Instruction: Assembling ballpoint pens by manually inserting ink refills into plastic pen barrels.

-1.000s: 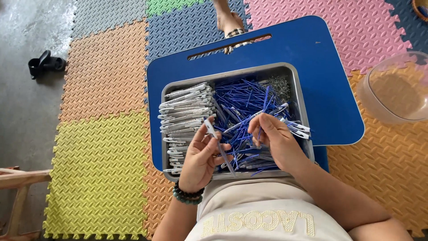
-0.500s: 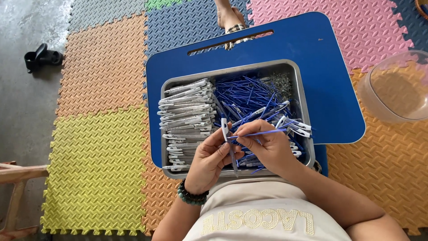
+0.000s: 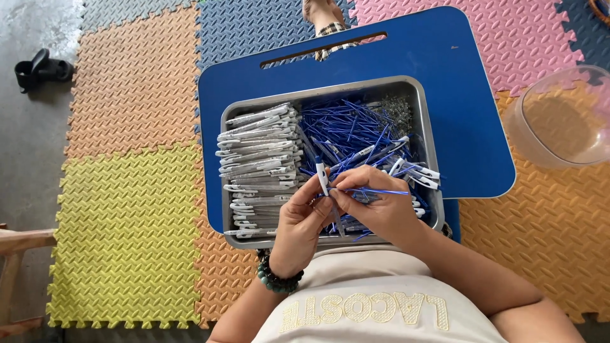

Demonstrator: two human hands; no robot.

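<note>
Both hands now raised over the near half of the metal tray [image 3: 427, 127], which sits on a blue lap tabletop [image 3: 464, 82]. A second ago they were down among the loose parts, digging; half a second ago they had lifted, with a refill just caught.

Left hand [image 3: 298, 225] pinches a pen barrel [image 3: 323, 178], white with a blue tip, held nearly upright. Right hand [image 3: 375, 206] pinches a thin blue refill [image 3: 381, 191], lying level, its near end at the barrel. Picking seems done; the two parts are being brought together, refill not visibly inside yet.

Tray: a stack of finished white pens [image 3: 260, 149] on the left side, a loose heap of blue refills [image 3: 356, 130] on the right.

Around: coloured foam floor mats [image 3: 121, 209], a clear plastic bowl [image 3: 562, 117] well right of the tray, a bead bracelet [image 3: 276, 279] on the left wrist.
</note>
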